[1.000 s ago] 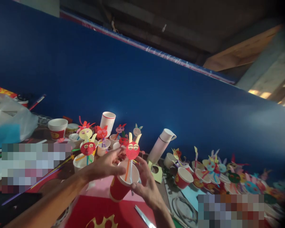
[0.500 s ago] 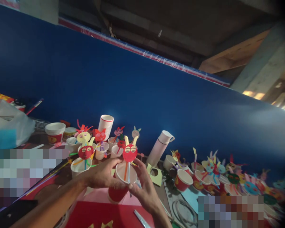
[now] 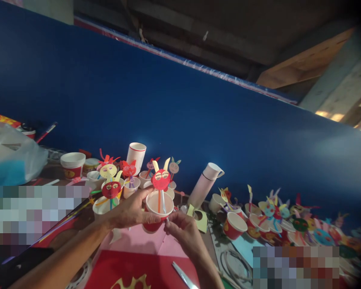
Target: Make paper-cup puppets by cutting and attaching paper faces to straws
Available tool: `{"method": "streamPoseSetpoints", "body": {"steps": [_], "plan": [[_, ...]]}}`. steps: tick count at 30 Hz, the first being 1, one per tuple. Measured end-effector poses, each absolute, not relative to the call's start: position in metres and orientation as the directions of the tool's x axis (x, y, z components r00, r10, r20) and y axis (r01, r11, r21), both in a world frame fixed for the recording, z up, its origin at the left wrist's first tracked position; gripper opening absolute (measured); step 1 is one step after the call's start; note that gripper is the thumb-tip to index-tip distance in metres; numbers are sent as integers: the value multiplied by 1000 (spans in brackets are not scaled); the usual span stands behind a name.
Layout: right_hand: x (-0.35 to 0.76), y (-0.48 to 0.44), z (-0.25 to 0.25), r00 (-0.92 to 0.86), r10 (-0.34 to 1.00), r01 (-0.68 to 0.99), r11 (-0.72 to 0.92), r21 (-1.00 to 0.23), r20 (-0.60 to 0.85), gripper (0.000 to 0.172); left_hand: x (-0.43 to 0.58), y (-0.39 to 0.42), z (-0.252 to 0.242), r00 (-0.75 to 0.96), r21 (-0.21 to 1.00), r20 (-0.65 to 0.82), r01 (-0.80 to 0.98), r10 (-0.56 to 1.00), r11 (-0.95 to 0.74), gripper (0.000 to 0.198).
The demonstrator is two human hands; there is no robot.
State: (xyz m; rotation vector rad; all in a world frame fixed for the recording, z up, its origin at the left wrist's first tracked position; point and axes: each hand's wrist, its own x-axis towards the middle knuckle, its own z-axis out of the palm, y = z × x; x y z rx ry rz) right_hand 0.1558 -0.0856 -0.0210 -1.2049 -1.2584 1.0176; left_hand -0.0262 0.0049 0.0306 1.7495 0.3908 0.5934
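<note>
My left hand [image 3: 135, 210] is closed round the left side of a red paper cup [image 3: 152, 226], thumb at the front below the rim. Rising from the cup is a red paper face [image 3: 161, 179] with pale yellow ears, on an orange strip and a whitish strip. Beside the cup's lower right side, my right hand [image 3: 182, 226] has thumb and forefinger pinched together; what they hold there is too small to make out. Below the hands lie pink paper [image 3: 135, 243] and red paper [image 3: 105, 269], with silver scissors [image 3: 183, 275] at the right.
Decorated cups, one with a dark red face [image 3: 111, 190], stand behind my left hand. A stack of white cups [image 3: 136, 158] and a white flask [image 3: 204, 184] are farther back. More decorated cups [image 3: 234, 224] crowd the right. Yellow cut paper [image 3: 132, 282] lies in front.
My right hand has come off the cup's rim and moved down to its right side, fingers now pinched. The cup stays in my left hand and has tilted slightly.
</note>
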Motion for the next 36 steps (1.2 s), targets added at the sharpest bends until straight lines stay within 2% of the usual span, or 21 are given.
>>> {"method": "streamPoseSetpoints", "body": {"steps": [3, 6, 8, 11, 18, 21, 24, 32, 36], "plan": [[155, -87, -21, 126, 983, 151, 117, -982, 137, 26, -28, 3, 35, 820, 964, 162, -11, 549, -267, 73], [156, -89, -19, 128, 983, 238, 96, -966, 130, 20, -30, 5, 34, 774, 955, 159, 36, 613, -294, 75], [157, -90, -18, 115, 986, 256, 90, -962, 123, 18, -30, 8, 31, 735, 939, 187, 61, 651, -338, 76], [158, -92, -15, 96, 986, 239, 111, -965, 137, 15, -29, 12, 25, 751, 938, 212, 24, 625, -346, 77], [151, -95, -7, 193, 975, 231, 64, -971, 110, 4, -25, 10, 24, 830, 957, 222, -85, 512, -277, 56], [144, -97, -3, 240, 959, 331, 65, -942, 151, 14, -23, 12, 20, 838, 962, 217, -97, 500, -254, 56], [140, -98, -1, 246, 946, 415, 92, -905, 209, 15, -22, 16, 15, 842, 967, 198, -84, 502, -242, 60], [141, -96, -3, 251, 944, 410, 95, -907, 212, 19, -25, 19, 13, 889, 966, 201, -111, 411, -234, 60], [139, -97, -3, 285, 934, 408, 87, -909, 217, 19, -24, 17, 15, 862, 967, 214, -123, 459, -221, 56]]}}
